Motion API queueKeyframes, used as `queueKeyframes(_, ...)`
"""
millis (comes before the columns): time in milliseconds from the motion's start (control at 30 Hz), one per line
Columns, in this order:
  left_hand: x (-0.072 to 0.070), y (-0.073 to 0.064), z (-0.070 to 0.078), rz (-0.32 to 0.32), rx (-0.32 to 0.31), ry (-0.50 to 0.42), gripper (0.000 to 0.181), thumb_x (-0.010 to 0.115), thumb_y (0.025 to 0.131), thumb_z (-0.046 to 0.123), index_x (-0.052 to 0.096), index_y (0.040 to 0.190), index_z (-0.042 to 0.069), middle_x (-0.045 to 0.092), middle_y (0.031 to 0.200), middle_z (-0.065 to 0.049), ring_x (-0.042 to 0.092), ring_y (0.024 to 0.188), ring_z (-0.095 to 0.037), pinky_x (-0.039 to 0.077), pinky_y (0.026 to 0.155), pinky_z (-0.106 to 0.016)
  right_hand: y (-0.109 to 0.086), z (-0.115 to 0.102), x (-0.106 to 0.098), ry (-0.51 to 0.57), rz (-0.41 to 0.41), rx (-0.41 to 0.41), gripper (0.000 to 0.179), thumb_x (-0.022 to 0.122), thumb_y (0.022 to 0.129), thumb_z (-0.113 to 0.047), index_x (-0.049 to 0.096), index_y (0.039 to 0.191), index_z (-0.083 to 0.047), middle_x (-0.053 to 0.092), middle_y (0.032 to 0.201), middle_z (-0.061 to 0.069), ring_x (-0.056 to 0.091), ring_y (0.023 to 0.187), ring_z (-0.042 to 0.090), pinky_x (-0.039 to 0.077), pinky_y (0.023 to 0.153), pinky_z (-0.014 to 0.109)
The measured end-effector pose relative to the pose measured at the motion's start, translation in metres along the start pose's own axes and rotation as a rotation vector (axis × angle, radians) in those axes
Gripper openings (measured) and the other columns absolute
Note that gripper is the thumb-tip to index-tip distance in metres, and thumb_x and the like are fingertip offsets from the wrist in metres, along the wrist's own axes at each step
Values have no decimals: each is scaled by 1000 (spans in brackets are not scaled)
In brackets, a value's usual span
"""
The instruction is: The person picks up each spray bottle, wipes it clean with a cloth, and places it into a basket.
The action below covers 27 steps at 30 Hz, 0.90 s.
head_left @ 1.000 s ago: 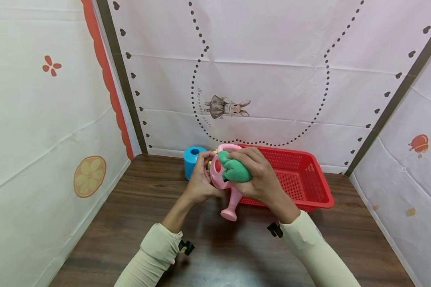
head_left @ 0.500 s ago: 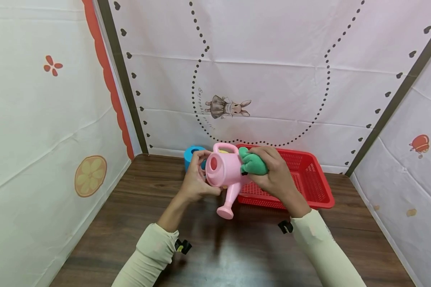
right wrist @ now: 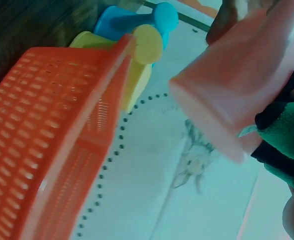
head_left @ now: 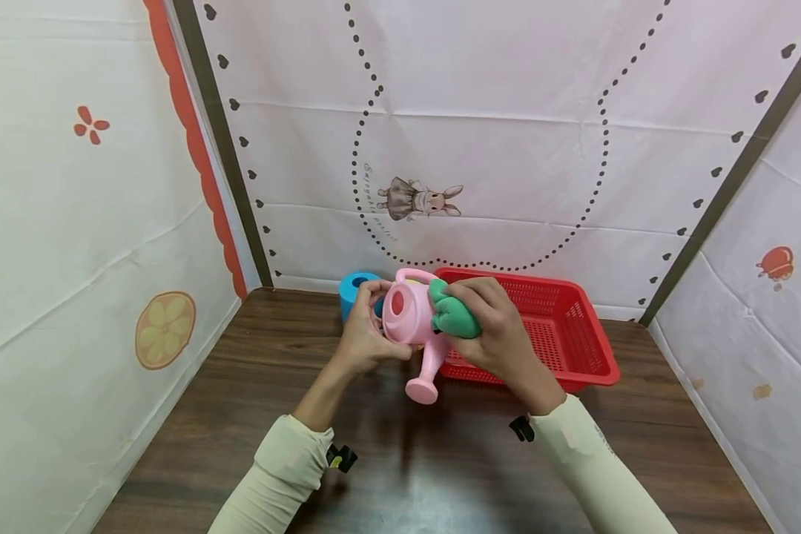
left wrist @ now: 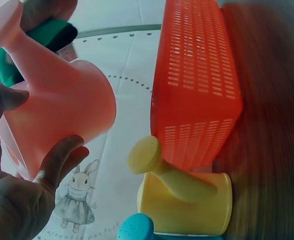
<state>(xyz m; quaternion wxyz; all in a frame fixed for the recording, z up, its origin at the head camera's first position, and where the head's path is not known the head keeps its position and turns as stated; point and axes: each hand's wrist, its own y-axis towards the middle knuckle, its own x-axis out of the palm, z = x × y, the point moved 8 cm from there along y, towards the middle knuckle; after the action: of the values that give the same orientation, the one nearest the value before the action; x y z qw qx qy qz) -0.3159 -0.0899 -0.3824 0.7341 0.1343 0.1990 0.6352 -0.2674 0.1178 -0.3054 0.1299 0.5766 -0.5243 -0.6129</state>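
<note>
The desk (head_left: 274, 386) served as the base surface. The red perforated basket (head_left: 576, 330) stood on it, behind the work. The pink toy watering can (head_left: 417, 315) was held above the desk, tipped sideways, spout side down, apparently to present its outer wall. The yellow watering can (left wrist: 186, 212) stood upright near the basket, the blue watering can (head_left: 348, 300) just beside it. The left grip (head_left: 363, 334) spanned the mouth end, thumb opposing fingers, presumably for steadiness. The right grip (head_left: 497, 326) was curled firmly around the green cloth (head_left: 457, 317), holding it at the base end, which, I judged, let the left carry the weight.
</note>
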Motion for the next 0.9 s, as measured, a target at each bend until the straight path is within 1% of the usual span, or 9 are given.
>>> queueKeyframes(100,1,0,1,2,7,-13,104,97,66,-1,38,151,3,57,152,-22,61,132,-35,64,97,-26,6,-17,4,-57,-4,-106,71,103,71,-16,72,134,-9,73,132,15,66,125,35,63,103,56)
queueKeyframes(200,1,1,4,5,31,-28,104,96,65,-2,38,150,3,57,149,-22,63,126,-31,66,93,-27,11,-31,7,-92,-4,-186,71,103,71,-17,72,134,-8,73,132,16,66,125,36,62,106,54)
queueKeyframes(300,1,2,6,9,64,-59,105,95,63,-6,37,150,1,57,144,-25,65,118,-27,67,88,-27,14,-40,8,-96,0,-242,71,105,70,-18,73,133,-8,73,131,14,66,126,35,62,105,52)
queueKeyframes(367,1,2,7,8,77,-75,105,94,63,-9,37,151,0,58,140,-26,66,114,-24,67,87,-26,15,-46,10,-99,-4,-275,73,106,69,-20,73,133,-9,73,132,13,65,127,35,63,105,51)
queueKeyframes(500,2,2,8,-3,94,-103,107,92,63,-15,39,154,1,57,137,-28,69,109,-18,67,89,-25,17,-54,13,-115,-20,-333,77,107,68,-24,72,135,-11,73,132,12,66,129,34,63,107,51)
queueKeyframes(633,3,2,8,-17,108,-130,109,91,64,-19,41,159,2,56,140,-30,70,110,-15,67,91,-25,16,-56,14,-124,-34,-361,81,108,67,-25,71,138,-11,74,133,12,66,131,34,62,108,52)
queueKeyframes(700,3,2,7,-21,105,-139,109,90,65,-19,42,160,3,56,140,-29,70,109,-14,68,90,-25,15,-54,13,-123,-41,-360,84,109,66,-24,71,139,-12,73,134,12,66,131,34,63,108,52)
queueKeyframes(800,2,1,5,-22,90,-171,108,89,66,-18,41,160,3,56,139,-24,72,106,-14,69,87,-28,12,-46,10,-127,-50,-344,86,110,63,-21,70,139,-12,72,134,12,66,131,35,64,106,52)
queueKeyframes(900,-1,1,4,-11,69,-216,107,87,66,-18,40,160,2,56,139,-20,73,107,-21,70,84,-32,9,-35,6,-130,-51,-309,85,110,63,-19,70,138,-12,72,134,13,66,130,36,65,104,53)
